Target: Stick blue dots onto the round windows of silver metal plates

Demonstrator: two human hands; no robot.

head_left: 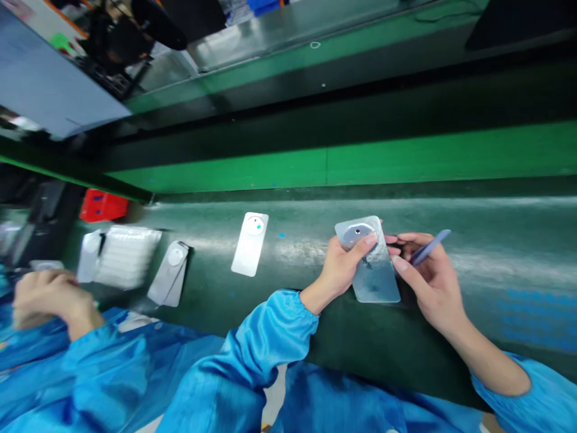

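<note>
My left hand grips a silvery phone back cover by its left edge, thumb on top near the round camera ring. The cover is tilted up above the green table. At its right edge, fingers of my right hand come close to or touch it; which one I cannot tell. A slim purple-blue stick is held in my right hand, its lower end hidden by the fingers. Farther left, a pale phone back cover with a round camera area and a small teal dot lies flat on the table.
At left lie overlapping grey covers, a white ribbed pack and a red bin. A co-worker's clasped hands are at the far left. A green ledge runs along the back of the table.
</note>
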